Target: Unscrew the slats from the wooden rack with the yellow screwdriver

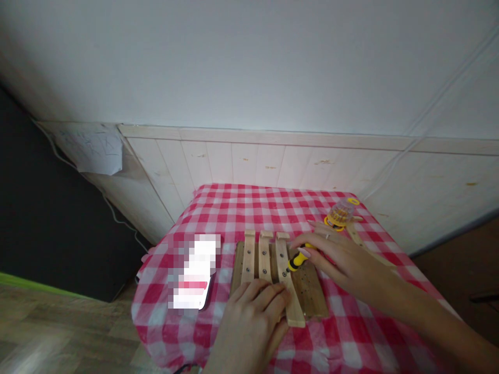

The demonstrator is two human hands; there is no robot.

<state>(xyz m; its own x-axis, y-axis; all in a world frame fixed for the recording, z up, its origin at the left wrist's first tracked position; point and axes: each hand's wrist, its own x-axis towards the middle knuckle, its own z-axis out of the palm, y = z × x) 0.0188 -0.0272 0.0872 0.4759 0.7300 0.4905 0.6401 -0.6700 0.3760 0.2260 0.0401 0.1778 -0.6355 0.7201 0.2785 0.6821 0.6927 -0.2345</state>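
A wooden board [310, 291] with three lighter slats [248, 257] screwed across it lies on the red-and-white checked tablecloth [241, 208]. My left hand [251, 319] rests flat on the board's near edge, fingers lying over the slats' ends. My right hand [343, 262] is closed round a yellow-and-black screwdriver [297, 259], whose tip points down at the rightmost slat.
A clear round case with yellow parts [340, 213] stands at the table's far right, beside a loose wooden strip [356, 236]. A blurred white-and-red object [195, 272] lies left of the board. A white panelled wall runs behind; a dark surface is at left.
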